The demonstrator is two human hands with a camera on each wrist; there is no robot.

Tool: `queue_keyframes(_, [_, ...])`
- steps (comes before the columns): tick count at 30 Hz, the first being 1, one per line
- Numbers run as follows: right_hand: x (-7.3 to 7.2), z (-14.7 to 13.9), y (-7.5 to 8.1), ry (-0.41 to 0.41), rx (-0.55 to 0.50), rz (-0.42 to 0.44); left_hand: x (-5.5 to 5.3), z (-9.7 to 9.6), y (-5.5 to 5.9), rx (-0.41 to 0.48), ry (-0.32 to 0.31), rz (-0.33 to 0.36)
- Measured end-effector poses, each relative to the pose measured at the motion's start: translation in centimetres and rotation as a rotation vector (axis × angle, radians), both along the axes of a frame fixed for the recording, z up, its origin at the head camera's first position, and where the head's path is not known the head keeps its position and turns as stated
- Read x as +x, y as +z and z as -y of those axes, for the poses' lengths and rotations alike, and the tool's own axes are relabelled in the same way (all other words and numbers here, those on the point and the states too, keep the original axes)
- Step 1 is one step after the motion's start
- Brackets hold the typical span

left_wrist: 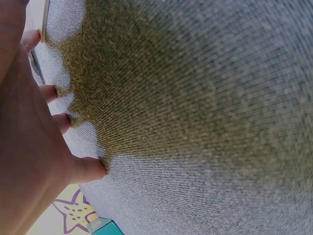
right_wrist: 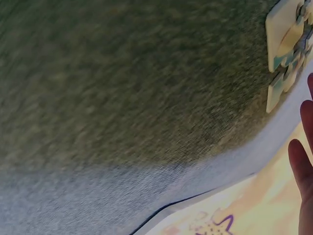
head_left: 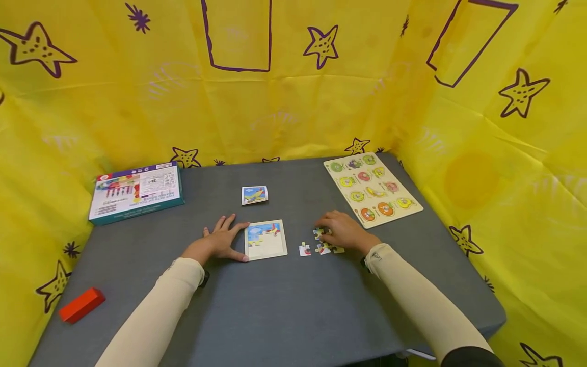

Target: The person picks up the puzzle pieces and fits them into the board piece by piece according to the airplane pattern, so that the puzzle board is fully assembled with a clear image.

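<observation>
My left hand is spread flat, index finger and thumb at the left corners of a square puzzle tray. Along its top the tray holds a partly assembled blue, yellow and red picture; bare wood shows below. In the left wrist view the fingers are spread against the grey cloth. My right hand reaches over several loose jigsaw pieces, fingers pointing down among them and partly covering them. Another jigsaw piece with a red patch lies between them and the tray.
Behind the tray sits a small picture card showing a plane. A wooden fruit board lies at the back right, a flat teal-sided box at the back left. Near the left edge is a red block. Yellow cloth walls surround the grey table.
</observation>
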State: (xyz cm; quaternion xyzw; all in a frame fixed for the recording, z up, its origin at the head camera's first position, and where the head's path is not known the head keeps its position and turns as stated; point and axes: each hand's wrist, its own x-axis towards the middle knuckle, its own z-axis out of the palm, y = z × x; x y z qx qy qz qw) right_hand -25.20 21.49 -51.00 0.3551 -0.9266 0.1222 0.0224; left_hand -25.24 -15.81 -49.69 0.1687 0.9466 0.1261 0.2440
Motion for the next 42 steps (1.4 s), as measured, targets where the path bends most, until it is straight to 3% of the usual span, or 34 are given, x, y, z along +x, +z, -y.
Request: queue_keyframes(42, [0.02,0.19,-0.16,0.024,-0.006,0.011,-0.04,0.23,-0.17,0.01,0.002,0.007])
